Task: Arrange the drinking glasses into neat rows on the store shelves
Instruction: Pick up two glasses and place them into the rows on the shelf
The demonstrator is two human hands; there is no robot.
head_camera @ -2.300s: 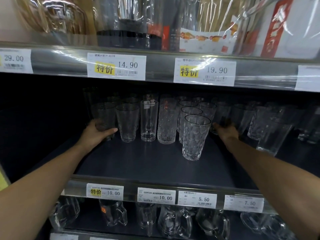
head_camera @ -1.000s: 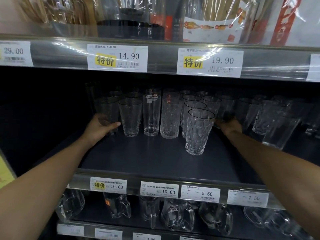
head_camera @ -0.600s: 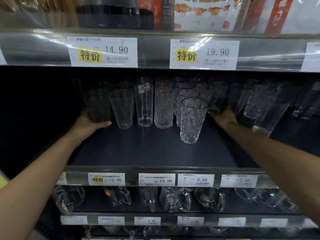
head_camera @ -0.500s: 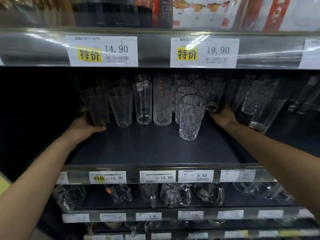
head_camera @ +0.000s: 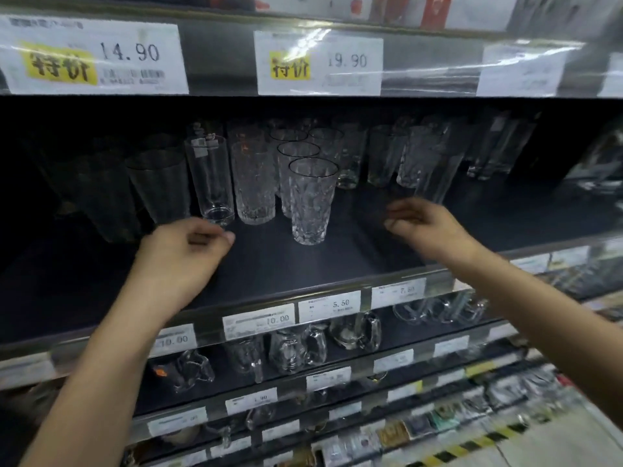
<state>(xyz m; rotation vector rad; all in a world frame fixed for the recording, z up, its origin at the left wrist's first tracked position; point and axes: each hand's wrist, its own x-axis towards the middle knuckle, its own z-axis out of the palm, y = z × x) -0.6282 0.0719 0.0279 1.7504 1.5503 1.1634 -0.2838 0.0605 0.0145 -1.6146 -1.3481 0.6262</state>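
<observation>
Price tags (head_camera: 328, 310) line the shelf (head_camera: 269, 267) front edge. Above the shelf, left hand (head_camera: 182, 261) and right hand (head_camera: 426, 227) hover, fingers loosely curled, both empty, touching no glass. Between them, a patterned glass (head_camera: 312, 203) stands upright alone in front. Behind it, more glasses (head_camera: 253, 183) stand upright in rows, dim toward the back.

Upper shelf edge (head_camera: 219, 55) is carrying tags 特价 14.90 (head_camera: 94, 57) and 特价 19.90 (head_camera: 318, 62). Middle shelf edge (head_camera: 209, 327) is showing tags 10.00 (head_camera: 175, 339), another 10.00 (head_camera: 259, 320), 5.50 (head_camera: 329, 304), blurred 7.50 (head_camera: 399, 291).
</observation>
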